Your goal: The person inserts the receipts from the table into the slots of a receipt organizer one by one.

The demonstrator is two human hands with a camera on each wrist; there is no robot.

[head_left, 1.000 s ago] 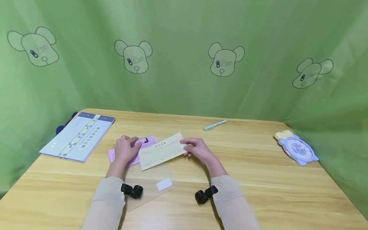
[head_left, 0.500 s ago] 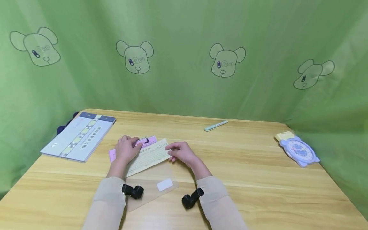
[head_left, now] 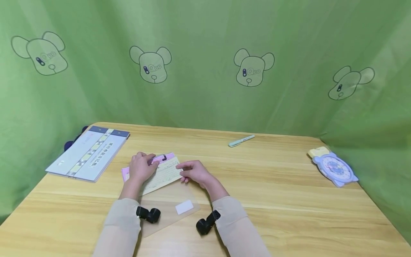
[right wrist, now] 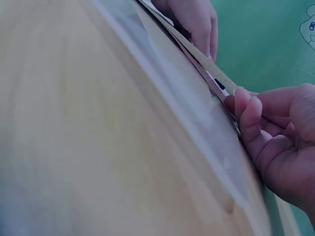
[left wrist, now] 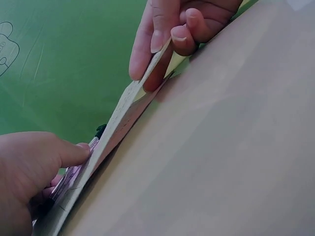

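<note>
My left hand [head_left: 140, 168] grips a silver clip with dark ends [head_left: 164, 157] over pink printed slips [head_left: 125, 174], its thumb lying on the near side. My right hand [head_left: 196, 173] pinches the right end of a cream printed form [head_left: 163, 177] between thumb and fingers. This form overlaps the lower part of the pink slips, and its left end is hidden by my left hand. In the left wrist view the form [left wrist: 115, 118] stands tilted, its right end raised. Beneath the papers lies a clear plastic sleeve [head_left: 160, 214] with a white label [head_left: 184, 207].
A pale blue ledger book [head_left: 86, 155] lies at the far left of the wooden table [head_left: 282, 217]. Toward the back is a light green pen [head_left: 240, 140]. On the right are a blue toy clock [head_left: 335, 168] and a yellow block [head_left: 318, 151]. A green curtain [head_left: 205, 107] hangs behind.
My right hand has moved left with the cream form, sliding it over the pink slips and against my left hand. My left hand has stayed in place on the clip.
</note>
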